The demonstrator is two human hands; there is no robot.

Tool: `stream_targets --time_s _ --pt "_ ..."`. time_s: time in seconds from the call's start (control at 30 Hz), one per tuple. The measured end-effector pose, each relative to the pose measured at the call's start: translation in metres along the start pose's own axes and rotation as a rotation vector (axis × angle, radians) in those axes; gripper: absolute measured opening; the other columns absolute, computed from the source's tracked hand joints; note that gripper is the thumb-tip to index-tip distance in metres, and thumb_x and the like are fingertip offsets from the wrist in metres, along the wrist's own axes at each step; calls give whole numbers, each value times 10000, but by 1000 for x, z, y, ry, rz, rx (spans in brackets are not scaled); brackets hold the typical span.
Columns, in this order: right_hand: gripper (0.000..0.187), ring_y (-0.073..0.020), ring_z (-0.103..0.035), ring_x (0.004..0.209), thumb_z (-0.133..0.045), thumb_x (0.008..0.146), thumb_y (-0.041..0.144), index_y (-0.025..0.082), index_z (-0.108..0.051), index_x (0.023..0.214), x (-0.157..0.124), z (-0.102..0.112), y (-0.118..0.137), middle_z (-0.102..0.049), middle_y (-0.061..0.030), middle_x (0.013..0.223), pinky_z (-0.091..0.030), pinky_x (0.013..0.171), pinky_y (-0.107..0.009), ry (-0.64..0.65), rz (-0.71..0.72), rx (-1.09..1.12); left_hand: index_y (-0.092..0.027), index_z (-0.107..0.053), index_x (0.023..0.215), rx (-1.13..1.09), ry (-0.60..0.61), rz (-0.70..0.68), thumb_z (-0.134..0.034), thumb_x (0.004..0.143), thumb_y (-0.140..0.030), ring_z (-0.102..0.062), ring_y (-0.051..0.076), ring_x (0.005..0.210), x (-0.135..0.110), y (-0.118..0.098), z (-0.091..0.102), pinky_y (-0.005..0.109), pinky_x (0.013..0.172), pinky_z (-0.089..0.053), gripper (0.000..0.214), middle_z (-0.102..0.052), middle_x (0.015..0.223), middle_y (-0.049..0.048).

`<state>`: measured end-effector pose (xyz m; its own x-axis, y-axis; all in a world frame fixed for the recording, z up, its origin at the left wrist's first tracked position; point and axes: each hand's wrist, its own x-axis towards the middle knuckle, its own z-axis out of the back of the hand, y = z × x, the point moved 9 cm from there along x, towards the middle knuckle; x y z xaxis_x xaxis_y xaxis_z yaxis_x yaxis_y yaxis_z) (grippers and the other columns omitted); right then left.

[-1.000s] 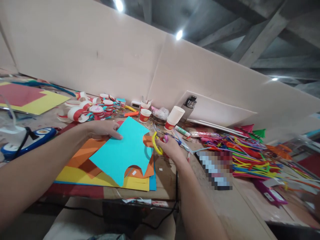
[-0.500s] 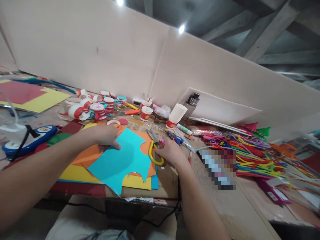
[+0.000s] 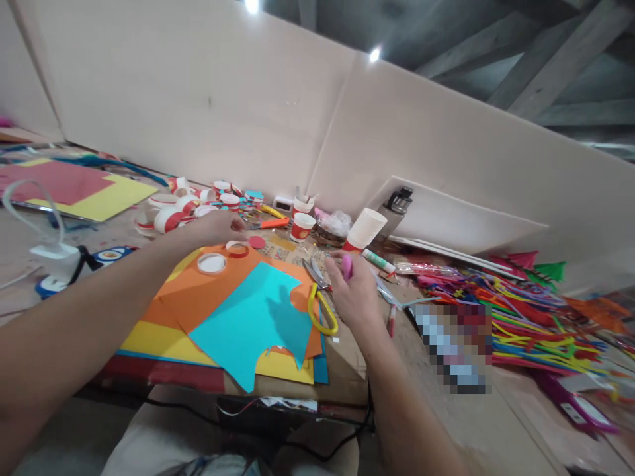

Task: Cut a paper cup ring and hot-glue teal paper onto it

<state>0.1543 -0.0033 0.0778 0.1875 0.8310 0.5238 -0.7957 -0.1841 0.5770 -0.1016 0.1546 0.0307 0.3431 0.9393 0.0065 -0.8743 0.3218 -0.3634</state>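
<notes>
My left hand [image 3: 223, 226] reaches over the far side of the paper stack, beside the cut paper cups; its fingers are partly hidden and I cannot tell what they touch. My right hand [image 3: 354, 287] is closed around a small pink object [image 3: 348, 266], whose kind I cannot make out. Just left of that hand lie yellow-handled scissors [image 3: 322, 311], blades parted. A blue paper sheet [image 3: 248, 314] with curved cutouts rests on orange paper [image 3: 169, 304] and yellow paper [image 3: 159, 340]. A white ring [image 3: 211, 264] lies on the orange paper, near a red disc [image 3: 256, 242].
Red-and-white cups [image 3: 302, 227], a cup stack [image 3: 366, 228] and a dark bottle [image 3: 395, 210] stand along the wall. An orange cutter [image 3: 274, 223] lies behind. Colourful pipe cleaners [image 3: 526, 317] are heaped at right; a white plug [image 3: 57, 261] is at left.
My left hand has left the blue sheet and moved away toward the cups, uncovering the white ring. My right hand has risen from the scissors with the pink object.
</notes>
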Motion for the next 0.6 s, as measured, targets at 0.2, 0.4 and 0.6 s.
stream_targets --time_s 0.2,0.4,0.6 --pt "268 -164 -546 719 -528 858 403 190 -667 944 12 -32 5 -621 -12 781 -423 663 -280 124 -104 392 -168 -662 1181 61 212 -166 -607 684 -548 -644 265 968 10 7 -30 280 768 -443 628 -708 1125 99" --pt "199 -178 -565 778 -551 817 316 179 -675 893 11 -63 -22 -658 -35 842 -437 723 -296 196 -123 274 -167 -535 1360 65 165 -200 -635 671 -418 -585 282 1148 6 -3 -34 285 889 -444 740 -598 1348 127" --pt "220 -186 -597 824 -534 830 324 171 -676 900 9 -50 -26 -684 -51 894 -445 787 -308 216 -132 274 -194 -593 1295 -37 61 -180 -674 704 -430 -568 288 1177 0 -15 -22 324 942 -440 641 -619 1317 110"
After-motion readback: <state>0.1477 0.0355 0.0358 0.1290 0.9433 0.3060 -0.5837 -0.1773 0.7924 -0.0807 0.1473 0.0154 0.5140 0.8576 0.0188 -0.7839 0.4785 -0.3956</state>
